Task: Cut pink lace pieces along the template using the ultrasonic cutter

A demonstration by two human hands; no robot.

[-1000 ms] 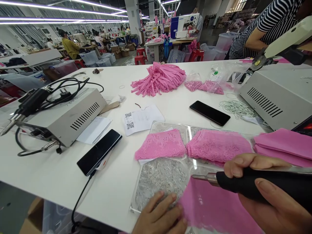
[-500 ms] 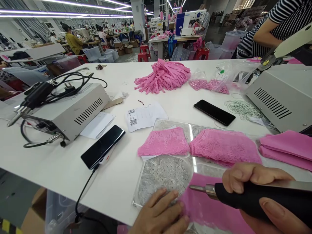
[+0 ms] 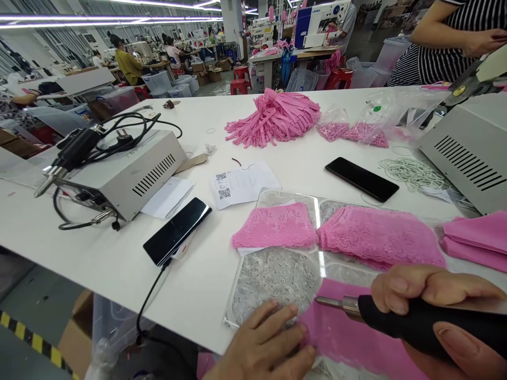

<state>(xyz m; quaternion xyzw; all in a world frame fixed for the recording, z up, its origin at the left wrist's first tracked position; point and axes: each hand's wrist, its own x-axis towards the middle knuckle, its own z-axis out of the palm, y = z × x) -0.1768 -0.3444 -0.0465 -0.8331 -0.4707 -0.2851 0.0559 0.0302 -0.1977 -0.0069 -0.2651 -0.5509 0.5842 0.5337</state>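
My right hand (image 3: 420, 295) is wrapped round a handheld ultrasonic welder (image 3: 380, 315), a black-handled tool with a slim metal tip pointing left. The tip lies over the upper left edge of a smooth pink fabric piece (image 3: 352, 343); whether it touches cannot be told. My left hand (image 3: 269, 343) rests flat, fingers spread, on the left edge of that fabric and the clear template (image 3: 273, 285) under it. Behind it lie a pink lace piece (image 3: 277, 226) and a thicker stack of pink lace pieces (image 3: 380, 235). Folded pink fabric (image 3: 475, 240) is at the right.
Two phones (image 3: 178, 231) (image 3: 362, 179), a QR-code paper (image 3: 245, 184) and a pink strap bundle (image 3: 273, 119) lie on the white table. Grey machine boxes (image 3: 130, 174) (image 3: 467, 148) flank it, the left one bearing a second welder (image 3: 75, 153). A person in stripes (image 3: 439, 63) stands behind.
The view has turned slightly left, so the scene sits further right. Both hands and the tool keep nearly the same place on the fabric. The striped person's hand has come into sight.
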